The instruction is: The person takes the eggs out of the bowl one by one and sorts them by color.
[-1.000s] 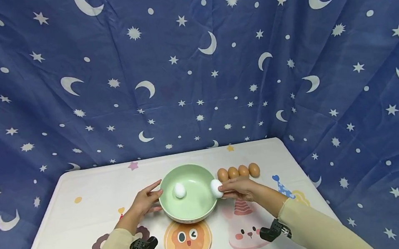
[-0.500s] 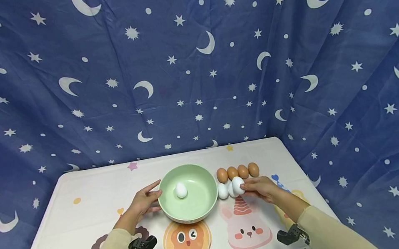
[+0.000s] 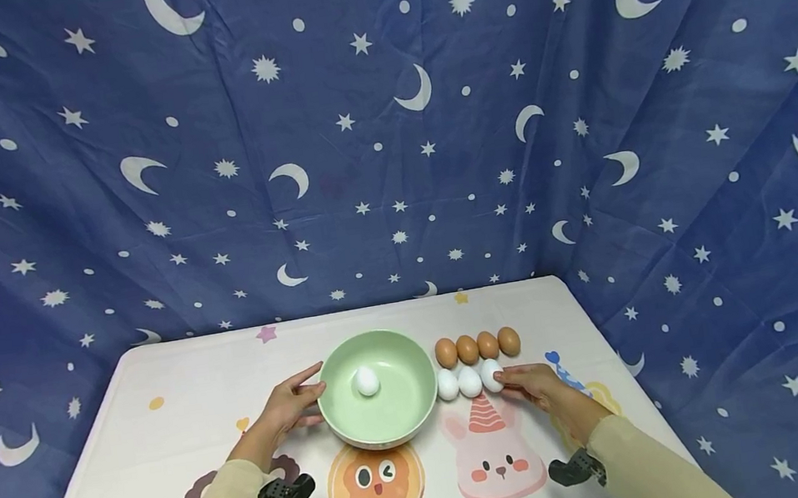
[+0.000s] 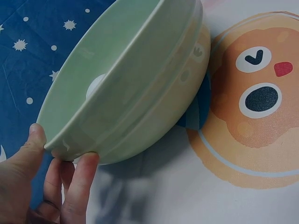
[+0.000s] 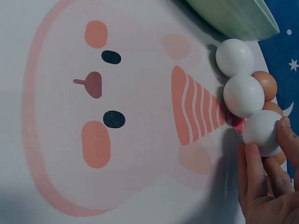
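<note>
A light green bowl [image 3: 380, 424] stands mid-table with one white egg [image 3: 367, 381] inside. My left hand [image 3: 289, 405] grips its left rim, thumb on top and fingers beneath, as the left wrist view shows on the bowl's edge [image 4: 107, 102]. To the bowl's right, two white eggs [image 3: 458, 383] lie side by side. Another white egg [image 3: 491, 376] sits at the right end of that row, pinched between the thumb and fingers of my right hand [image 3: 538, 389]. In the right wrist view this pinched egg [image 5: 262, 133] touches its white neighbour [image 5: 244, 96].
Several brown eggs [image 3: 477, 346] form a row just behind the white ones. The table [image 3: 195, 368] bears a white cloth printed with cartoon figures. A blue curtain [image 3: 357, 162] with moons and stars hangs behind and on both sides.
My right hand has carried a white egg from the bowl's right rim to the right end of the white row and lowered it. My left hand stays on the bowl.
</note>
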`<state>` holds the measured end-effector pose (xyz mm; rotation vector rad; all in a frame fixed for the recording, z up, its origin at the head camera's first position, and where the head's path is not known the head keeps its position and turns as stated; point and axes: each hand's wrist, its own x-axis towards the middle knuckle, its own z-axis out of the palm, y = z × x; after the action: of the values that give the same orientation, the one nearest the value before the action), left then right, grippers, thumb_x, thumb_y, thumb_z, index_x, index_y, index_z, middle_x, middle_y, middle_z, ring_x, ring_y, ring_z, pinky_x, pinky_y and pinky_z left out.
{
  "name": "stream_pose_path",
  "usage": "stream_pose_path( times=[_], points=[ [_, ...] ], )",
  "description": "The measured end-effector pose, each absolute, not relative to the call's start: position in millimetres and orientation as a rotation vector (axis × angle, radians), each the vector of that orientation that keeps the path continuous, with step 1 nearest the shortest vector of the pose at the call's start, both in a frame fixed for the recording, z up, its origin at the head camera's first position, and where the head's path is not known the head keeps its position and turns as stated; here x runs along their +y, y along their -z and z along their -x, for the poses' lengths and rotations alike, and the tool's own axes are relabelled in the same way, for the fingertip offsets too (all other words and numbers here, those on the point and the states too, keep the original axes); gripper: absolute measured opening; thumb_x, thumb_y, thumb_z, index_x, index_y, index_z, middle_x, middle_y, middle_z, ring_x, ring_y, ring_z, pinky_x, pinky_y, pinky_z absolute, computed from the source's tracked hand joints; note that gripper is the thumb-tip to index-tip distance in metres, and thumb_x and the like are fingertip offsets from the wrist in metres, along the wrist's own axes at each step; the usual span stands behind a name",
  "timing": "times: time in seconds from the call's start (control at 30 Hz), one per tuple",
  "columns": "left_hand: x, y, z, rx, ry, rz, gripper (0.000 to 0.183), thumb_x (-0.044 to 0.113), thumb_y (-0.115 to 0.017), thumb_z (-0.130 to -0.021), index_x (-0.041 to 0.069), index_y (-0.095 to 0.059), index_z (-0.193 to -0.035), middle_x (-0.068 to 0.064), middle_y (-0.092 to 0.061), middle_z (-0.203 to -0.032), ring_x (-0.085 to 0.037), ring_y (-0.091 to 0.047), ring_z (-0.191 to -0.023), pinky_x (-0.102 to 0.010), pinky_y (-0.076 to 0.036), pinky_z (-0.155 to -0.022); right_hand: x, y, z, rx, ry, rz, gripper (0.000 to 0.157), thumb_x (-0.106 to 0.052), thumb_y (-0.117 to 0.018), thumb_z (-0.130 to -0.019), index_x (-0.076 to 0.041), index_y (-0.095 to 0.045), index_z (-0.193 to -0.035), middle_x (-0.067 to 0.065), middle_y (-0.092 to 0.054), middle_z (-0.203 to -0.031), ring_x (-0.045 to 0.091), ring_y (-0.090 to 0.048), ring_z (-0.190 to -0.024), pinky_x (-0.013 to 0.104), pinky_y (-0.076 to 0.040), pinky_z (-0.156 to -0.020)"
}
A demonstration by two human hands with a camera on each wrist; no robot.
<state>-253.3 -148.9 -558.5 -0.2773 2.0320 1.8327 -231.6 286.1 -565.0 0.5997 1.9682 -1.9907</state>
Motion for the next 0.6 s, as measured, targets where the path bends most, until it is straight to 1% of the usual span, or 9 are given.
stream_pose_path(
  times=[0.1, 0.23, 0.4, 0.47, 0.6],
  points=[
    [-149.2, 559.0, 253.5, 2.029, -1.833, 0.276, 0.055, 0.018, -0.063, -0.097, 0.016, -0.044, -0.149, -0.016, -0.063, -0.115, -0.024, -0.070, -0.098, -0.038, -0.065, -0.074, 285.4, 569.0, 234.8, 1.988, 1.998, -0.641, 0.039, 0.001, -0.073, -0.086, 0.019, -0.059, -0.117, 0.009, -0.073, -0.084, 0.019, -0.074, -0.075, 0.031, -0.063, -0.080],
    [-149.8, 559.3, 254.0, 2.038, -1.823, 0.275, 0.055, 0.019, -0.064, -0.097, 0.016, -0.045, -0.149, -0.015, -0.063, -0.114, -0.022, -0.070, -0.096, -0.037, -0.065, -0.073, 283.9, 572.4, 237.3, 2.045, 1.962, -0.691, 0.042, 0.000, -0.076, -0.084, 0.019, -0.059, -0.118, 0.011, -0.074, -0.085, 0.017, -0.073, -0.071, 0.029, -0.064, -0.075],
    [-150.3, 559.3, 254.1, 2.035, -1.824, 0.275, 0.054, 0.019, -0.063, -0.098, 0.016, -0.045, -0.149, -0.018, -0.064, -0.116, -0.025, -0.070, -0.100, -0.038, -0.065, -0.074, 282.3, 574.6, 237.9, 2.121, 1.894, -0.708, 0.047, -0.002, -0.078, -0.083, 0.019, -0.058, -0.120, 0.014, -0.074, -0.088, 0.015, -0.073, -0.069, 0.028, -0.064, -0.071],
    [-150.3, 559.1, 253.9, 2.031, -1.826, 0.278, 0.054, 0.019, -0.063, -0.098, 0.016, -0.045, -0.149, -0.019, -0.063, -0.117, -0.026, -0.069, -0.101, -0.038, -0.065, -0.074, 281.9, 575.4, 238.1, 2.138, 1.882, -0.711, 0.047, -0.002, -0.079, -0.082, 0.019, -0.058, -0.119, 0.015, -0.074, -0.089, 0.015, -0.072, -0.068, 0.027, -0.064, -0.070],
    [-150.2, 558.6, 254.6, 2.027, -1.827, 0.279, 0.054, 0.020, -0.063, -0.098, 0.016, -0.045, -0.149, -0.020, -0.063, -0.119, -0.027, -0.069, -0.102, -0.038, -0.065, -0.074, 280.9, 575.5, 238.5, 2.150, 1.864, -0.739, 0.044, -0.004, -0.078, -0.083, 0.017, -0.061, -0.118, 0.013, -0.074, -0.086, 0.012, -0.071, -0.065, 0.025, -0.064, -0.067]
  ],
)
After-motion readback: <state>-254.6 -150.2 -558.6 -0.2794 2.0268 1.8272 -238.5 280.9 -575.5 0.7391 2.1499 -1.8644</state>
